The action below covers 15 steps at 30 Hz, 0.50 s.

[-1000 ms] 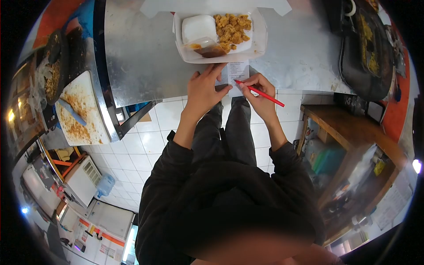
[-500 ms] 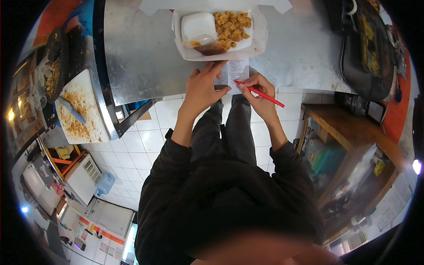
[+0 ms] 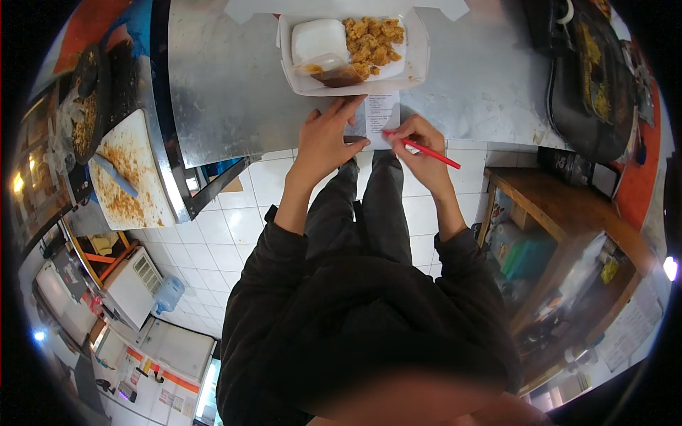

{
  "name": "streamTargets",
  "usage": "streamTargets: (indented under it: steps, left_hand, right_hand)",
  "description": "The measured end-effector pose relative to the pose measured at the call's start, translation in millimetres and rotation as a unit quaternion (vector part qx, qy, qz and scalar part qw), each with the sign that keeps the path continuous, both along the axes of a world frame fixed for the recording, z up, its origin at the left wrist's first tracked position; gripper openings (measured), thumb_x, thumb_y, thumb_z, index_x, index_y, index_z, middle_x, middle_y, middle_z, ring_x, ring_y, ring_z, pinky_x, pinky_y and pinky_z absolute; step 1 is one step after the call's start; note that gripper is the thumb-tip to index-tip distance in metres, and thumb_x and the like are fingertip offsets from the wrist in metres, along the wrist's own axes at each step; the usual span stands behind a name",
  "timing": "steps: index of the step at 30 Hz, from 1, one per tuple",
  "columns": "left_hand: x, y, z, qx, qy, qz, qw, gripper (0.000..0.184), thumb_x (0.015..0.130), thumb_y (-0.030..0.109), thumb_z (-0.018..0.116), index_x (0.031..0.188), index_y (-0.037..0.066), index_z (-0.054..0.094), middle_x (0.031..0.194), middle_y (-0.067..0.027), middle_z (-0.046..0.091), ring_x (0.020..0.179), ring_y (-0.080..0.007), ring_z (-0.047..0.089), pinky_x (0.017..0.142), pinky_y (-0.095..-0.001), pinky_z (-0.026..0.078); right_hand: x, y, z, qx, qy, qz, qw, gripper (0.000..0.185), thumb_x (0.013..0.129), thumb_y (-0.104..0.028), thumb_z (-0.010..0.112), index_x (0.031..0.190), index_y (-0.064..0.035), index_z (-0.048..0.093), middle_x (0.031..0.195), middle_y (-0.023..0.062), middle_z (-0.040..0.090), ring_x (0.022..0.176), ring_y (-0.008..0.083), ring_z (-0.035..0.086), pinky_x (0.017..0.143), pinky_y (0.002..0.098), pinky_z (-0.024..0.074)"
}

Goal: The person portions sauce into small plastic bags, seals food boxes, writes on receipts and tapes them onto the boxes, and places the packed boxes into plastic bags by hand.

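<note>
Printed slip [image 3: 381, 113]: one, on the metal counter [image 3: 234, 85], directly below the white box [image 3: 298, 86]. Your right hand [image 3: 424, 150]: pinching one red pen [image 3: 433, 153], its tip on the slip, barrel angled toward four o'clock. Your left hand [image 3: 327, 142]: fingers and thumb spread, thumb at the slip's nine-o'clock edge. Box, twelve o'clock from the slip: open, with golden fried pieces [image 3: 371, 42], white block [image 3: 319, 42], brown sauce [image 3: 341, 77]. Cutting board [image 3: 135, 192], about nine o'clock: stained, one blue-handled knife [image 3: 116, 176] on it.
</note>
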<state>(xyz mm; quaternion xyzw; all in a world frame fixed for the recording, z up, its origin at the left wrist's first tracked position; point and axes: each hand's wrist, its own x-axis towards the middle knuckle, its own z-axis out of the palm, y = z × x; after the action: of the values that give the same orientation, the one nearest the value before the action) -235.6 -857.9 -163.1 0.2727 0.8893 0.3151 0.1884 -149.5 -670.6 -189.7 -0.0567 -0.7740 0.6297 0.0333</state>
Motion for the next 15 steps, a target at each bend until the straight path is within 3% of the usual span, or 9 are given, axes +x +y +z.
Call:
streamTargets:
  steps: [4, 6, 7, 9, 11, 13, 15]
  left_hand:
    - [1.7, 0.5, 8.5, -0.005, 0.004, -0.001, 1.000, 0.073, 0.067, 0.028, 0.075, 0.133, 0.016, 0.047, 0.090, -0.0025, 0.053, 0.079, -0.0209, 0.056, 0.074, -0.0339, 0.042]
    - [4.6, -1.1, 12.5, 0.050, -0.047, 0.014, 0.998, 0.057, 0.075, 0.024, 0.072, 0.127, 0.015, 0.053, 0.089, -0.0014, 0.054, 0.074, -0.0188, 0.054, 0.071, -0.0325, 0.043]
    - [0.3, -0.9, 23.3, 0.052, -0.043, 0.012, 0.998, 0.057, 0.075, 0.024, 0.072, 0.127, 0.015, 0.053, 0.089, -0.0014, 0.054, 0.074, -0.0188, 0.054, 0.071, -0.0325, 0.043]
    - [-15.5, -2.5, 56.9, 0.114, -0.176, 0.051, 0.976, 0.047, 0.078, 0.023, 0.069, 0.122, 0.012, 0.056, 0.095, -0.0030, 0.057, 0.080, -0.0224, 0.056, 0.079, -0.0378, 0.038]
    - [-44.3, -2.2, 63.7, 0.213, 0.149, 0.064, 0.963, 0.032, 0.082, 0.022, 0.066, 0.111, 0.007, 0.062, 0.097, -0.0047, 0.060, 0.079, -0.0234, 0.057, 0.081, -0.0383, 0.040]
    - [-90.2, 0.3, 82.9, 0.156, 0.420, 0.164, 0.879, 0.028, 0.084, 0.024, 0.065, 0.104, 0.005, 0.064, 0.093, -0.0065, 0.063, 0.083, -0.0235, 0.057, 0.081, -0.0378, 0.041]
    - [-141.0, -1.9, 89.3, 0.102, 0.542, 0.173, 0.816, 0.028, 0.088, 0.026, 0.061, 0.108, 0.006, 0.065, 0.102, -0.0089, 0.066, 0.097, -0.0217, 0.060, 0.081, -0.0351, 0.044]
  right_hand:
    - [-10.7, 26.6, 9.9, -0.075, 0.072, -0.253, 0.962, 0.012, 0.086, -0.006, 0.065, 0.082, -0.0030, 0.054, 0.080, 0.0048, 0.058, 0.065, 0.0088, 0.056, 0.062, 0.0220, 0.0466]
    - [-27.4, 59.2, 13.5, -0.059, 0.108, -0.295, 0.947, 0.011, 0.090, -0.010, 0.061, 0.087, -0.0019, 0.055, 0.080, 0.0034, 0.059, 0.066, 0.0077, 0.055, 0.062, 0.0204, 0.0452]
    - [-34.1, 77.1, 12.5, 0.008, 0.083, -0.295, 0.952, 0.008, 0.090, -0.009, 0.060, 0.093, -0.0016, 0.057, 0.086, 0.0060, 0.060, 0.072, 0.0110, 0.057, 0.067, 0.0230, 0.0463]
    - [-47.6, 113.7, 6.1, 0.075, 0.060, -0.296, 0.950, 0.011, 0.090, -0.007, 0.059, 0.099, -0.0012, 0.058, 0.091, 0.0086, 0.060, 0.079, 0.0144, 0.059, 0.071, 0.0256, 0.0473]
    - [-60.1, 139.9, -1.8, 0.419, 0.122, -0.239, 0.867, 0.022, 0.086, -0.001, 0.056, 0.108, -0.0039, 0.060, 0.106, 0.0140, 0.056, 0.101, 0.0243, 0.055, 0.085, 0.0329, 0.0448]
    - [-66.4, 135.6, 7.9, 0.413, 0.123, -0.278, 0.858, 0.026, 0.084, 0.001, 0.055, 0.108, -0.0063, 0.061, 0.107, 0.0137, 0.057, 0.105, 0.0263, 0.053, 0.088, 0.0345, 0.0436]
    - [-68.7, 124.9, 18.6, 0.409, 0.119, -0.316, 0.848, 0.030, 0.082, 0.003, 0.055, 0.108, -0.0088, 0.063, 0.109, 0.0134, 0.057, 0.110, 0.0283, 0.051, 0.091, 0.0361, 0.0423]
